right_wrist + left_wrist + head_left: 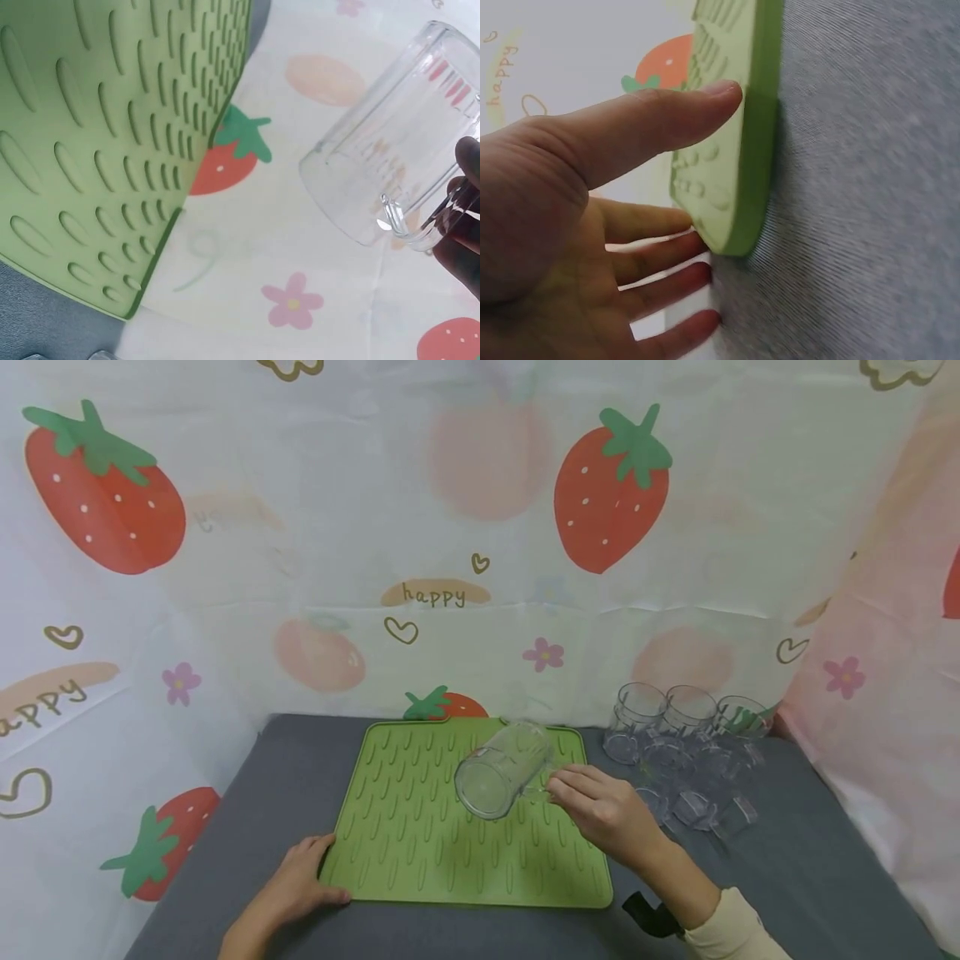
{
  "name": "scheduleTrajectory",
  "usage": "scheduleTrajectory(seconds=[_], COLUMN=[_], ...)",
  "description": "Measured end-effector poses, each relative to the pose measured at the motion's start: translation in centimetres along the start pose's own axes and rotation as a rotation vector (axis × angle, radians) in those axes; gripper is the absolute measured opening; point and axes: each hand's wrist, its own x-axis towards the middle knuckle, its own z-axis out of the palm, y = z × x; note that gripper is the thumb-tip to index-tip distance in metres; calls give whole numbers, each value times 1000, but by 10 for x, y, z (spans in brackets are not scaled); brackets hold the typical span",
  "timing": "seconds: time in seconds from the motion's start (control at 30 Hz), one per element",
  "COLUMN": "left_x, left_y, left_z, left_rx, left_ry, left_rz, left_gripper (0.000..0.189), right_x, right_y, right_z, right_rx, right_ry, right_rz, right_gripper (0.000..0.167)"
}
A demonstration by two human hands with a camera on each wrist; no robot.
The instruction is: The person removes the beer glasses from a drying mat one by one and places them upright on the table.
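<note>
My right hand (607, 810) grips a clear mug (504, 770) by its handle. The mug is tilted on its side above the green ridged mat (420, 860), its round end toward the front left. In the right wrist view the fingers (459, 247) curl round the handle of the mug (382, 142), whose side carries red marks. At the mat's front left corner rests my left hand (296, 878), thumb over the front edge. In the left wrist view its outstretched fingers (656, 221) reach the left edge of the mat (731, 172).
Several clear mugs (693, 714) stand in a cluster on the grey cloth (810, 860), right of the mat. Behind the table hangs a white curtain (345, 543) printed with strawberries. A black strap (651, 917) is near the right wrist.
</note>
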Motion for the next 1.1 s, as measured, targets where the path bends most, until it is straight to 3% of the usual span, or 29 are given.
scheduleTrajectory(seconds=[0.27, 0.57, 0.73, 0.87, 1.1], left_x=[2, -3, 0, 8, 23], left_y=[12, 47, 65, 76, 96], left_z=[-7, -23, -29, -33, -43], left_rx=[-91, -396, -484, -545, -684], left_ry=[57, 70, 102, 80, -38], left_rz=[0, 70, 103, 130, 230], left_gripper=[88, 70, 64, 62, 61], right_x=[0, 2, 1, 1, 2], right_y=[0, -2, -3, -4, -4], right_z=[0, 0, 0, 0, 2], right_rx=[-21, -12, -8, 3, 14], right_ry=[7, 20, 22, 24, 41], right_rz=[-2, -10, -10, -6, -18], right_gripper=[37, 34, 33, 33, 29])
